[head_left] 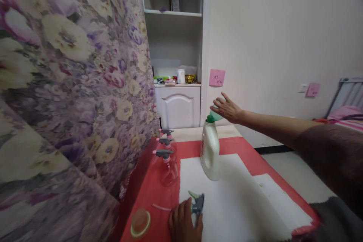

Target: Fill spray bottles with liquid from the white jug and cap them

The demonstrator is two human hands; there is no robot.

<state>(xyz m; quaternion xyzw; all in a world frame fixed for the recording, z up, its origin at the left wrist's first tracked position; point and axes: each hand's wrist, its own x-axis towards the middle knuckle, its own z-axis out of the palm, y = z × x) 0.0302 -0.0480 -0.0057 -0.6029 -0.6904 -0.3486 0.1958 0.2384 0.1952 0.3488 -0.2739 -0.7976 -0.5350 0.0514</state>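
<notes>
My right hand (229, 110) is closed round a translucent green bottle (217, 113), tipped with its narrow green end down at the mouth of a cream-white jug (210, 155). The jug has a side handle and stands upright on a white sheet. At the near edge, my left hand (185, 221) has its fingers round a grey spray head (198, 203) with a pale green trigger. A thin clear tube (161, 207) sticks out to the left of that hand. Part of the spray head is hidden by the fingers.
Clear spray bottles (169, 172) with grey-and-pink heads stand in a row on the red tabletop (150, 193). A round pale-rimmed lid or dish (140, 223) lies front left. A floral curtain (85, 121) hangs along the left; a white cabinet (178, 106) stands behind.
</notes>
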